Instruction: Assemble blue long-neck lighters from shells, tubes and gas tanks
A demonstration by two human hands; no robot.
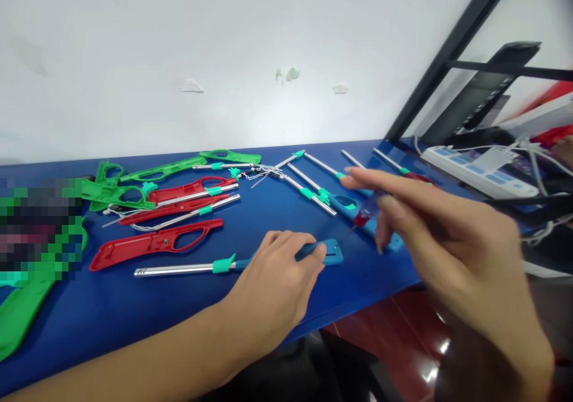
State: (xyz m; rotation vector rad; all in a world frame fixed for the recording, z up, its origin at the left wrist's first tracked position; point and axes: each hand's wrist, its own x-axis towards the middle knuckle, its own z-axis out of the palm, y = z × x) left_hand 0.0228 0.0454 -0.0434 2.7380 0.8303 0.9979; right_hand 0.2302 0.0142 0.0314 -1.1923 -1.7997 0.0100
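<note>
My left hand (280,277) is closed over the blue handle of a long-reach lighter (333,253), pressing it flat on the table. The lighter's silver tube points left, with a teal trigger (224,264) at its base. My right hand (452,247) is raised to the right of it, fingers pinched around a small screwdriver (364,214) with a dark red, see-through handle. Its thin shaft points down and left toward the handle's end, apart from it. Behind the screwdriver lies another blue lighter (344,202), partly hidden by my right hand.
Red lighter shells (156,244) and green shells (163,169) lie at the left of the blue table (179,306), among silver tubes with wires (268,169). More lighters lie at the back right. A white power strip (481,172) and a black metal frame (452,50) stand right.
</note>
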